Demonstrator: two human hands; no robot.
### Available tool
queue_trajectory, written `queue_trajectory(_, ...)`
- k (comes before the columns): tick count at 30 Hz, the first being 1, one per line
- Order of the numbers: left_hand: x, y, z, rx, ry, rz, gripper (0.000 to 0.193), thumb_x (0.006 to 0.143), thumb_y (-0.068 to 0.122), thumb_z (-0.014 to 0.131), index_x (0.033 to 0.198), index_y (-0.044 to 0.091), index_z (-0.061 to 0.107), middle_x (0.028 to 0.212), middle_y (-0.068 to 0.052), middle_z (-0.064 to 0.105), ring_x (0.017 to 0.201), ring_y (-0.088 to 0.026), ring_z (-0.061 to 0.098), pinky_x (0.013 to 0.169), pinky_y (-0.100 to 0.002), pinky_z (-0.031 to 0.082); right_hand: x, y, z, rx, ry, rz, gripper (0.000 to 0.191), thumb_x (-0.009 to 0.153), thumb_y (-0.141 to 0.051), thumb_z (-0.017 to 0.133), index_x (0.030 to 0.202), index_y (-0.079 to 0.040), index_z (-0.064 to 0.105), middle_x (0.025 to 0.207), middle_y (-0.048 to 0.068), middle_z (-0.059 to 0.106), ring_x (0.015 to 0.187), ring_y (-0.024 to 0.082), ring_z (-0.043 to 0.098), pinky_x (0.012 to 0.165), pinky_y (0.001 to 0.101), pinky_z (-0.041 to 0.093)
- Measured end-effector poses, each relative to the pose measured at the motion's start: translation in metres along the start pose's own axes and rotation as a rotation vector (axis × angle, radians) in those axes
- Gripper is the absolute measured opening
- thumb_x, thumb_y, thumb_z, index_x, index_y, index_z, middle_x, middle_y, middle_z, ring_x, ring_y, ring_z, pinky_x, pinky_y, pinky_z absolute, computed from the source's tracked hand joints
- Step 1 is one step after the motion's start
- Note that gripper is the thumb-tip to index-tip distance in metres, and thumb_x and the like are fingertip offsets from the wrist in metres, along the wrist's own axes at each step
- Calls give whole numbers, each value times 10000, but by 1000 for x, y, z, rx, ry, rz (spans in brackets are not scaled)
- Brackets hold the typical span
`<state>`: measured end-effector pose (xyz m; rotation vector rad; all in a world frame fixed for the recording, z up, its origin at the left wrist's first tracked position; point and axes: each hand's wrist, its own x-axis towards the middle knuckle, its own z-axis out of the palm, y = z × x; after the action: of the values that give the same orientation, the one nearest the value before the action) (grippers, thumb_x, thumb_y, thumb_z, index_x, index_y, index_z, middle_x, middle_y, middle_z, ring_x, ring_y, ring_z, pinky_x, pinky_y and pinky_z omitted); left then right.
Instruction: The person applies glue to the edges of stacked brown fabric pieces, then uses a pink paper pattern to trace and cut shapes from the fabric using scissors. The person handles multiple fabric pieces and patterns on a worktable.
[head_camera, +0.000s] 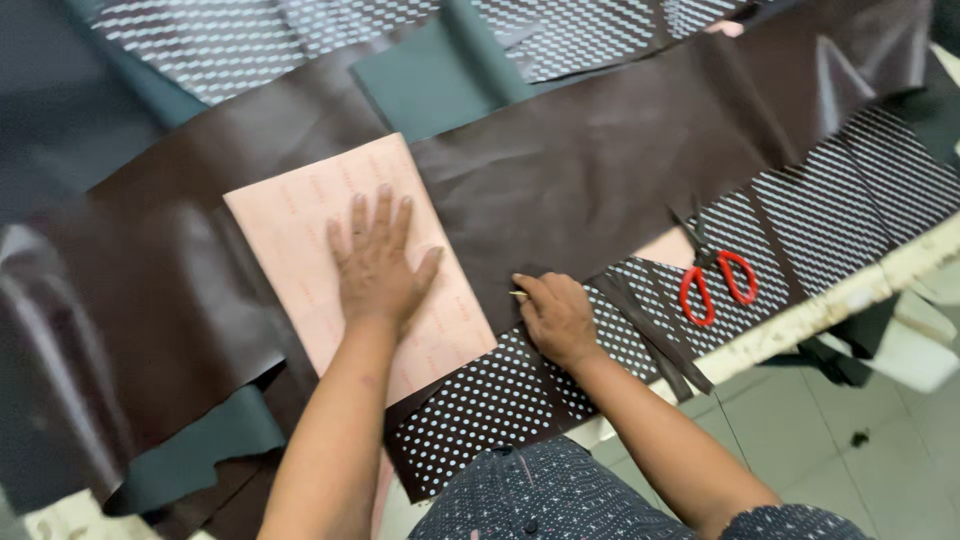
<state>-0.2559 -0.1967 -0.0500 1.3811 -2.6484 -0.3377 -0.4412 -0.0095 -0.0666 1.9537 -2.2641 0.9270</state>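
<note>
A worktable (850, 300) with a chipped pale edge is buried under dark brown leather (600, 160), teal sheets and dotted patterned pieces; white floor tiles (850, 440) show at 5 o'clock. The left hand (378, 265) lies flat, fingers spread, on a pink paper template (300, 230) at centre. At 3 o'clock of it, the right hand (555, 315) pinches a thin marking tool (518, 294), mostly hidden by the fingers. Red-handled scissors (715, 280) lie farther toward 3 o'clock. The leather runs out of view.
</note>
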Motion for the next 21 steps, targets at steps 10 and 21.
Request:
queue_trajectory(10,-6,4,3,-1,21,33,804,927,677,418,1592,234,337,1691,-20,205,1559,-295,90,1219,-574,-29,-5,-6,-12,-40,41,31,202,907,-176,704,1101,-121,697,850,46,555,838,253,566,750,399,446)
queue_trajectory(21,-7,2,6,17,-9,26,815,928,688,388,1601,236,295,1690,-8,167,1554,-284,52,1215,-562,-56,-9,-10,-9,-69,44,55,193,901,-176,710,1080,-110,686,849,51,551,832,251,568,754,397,452)
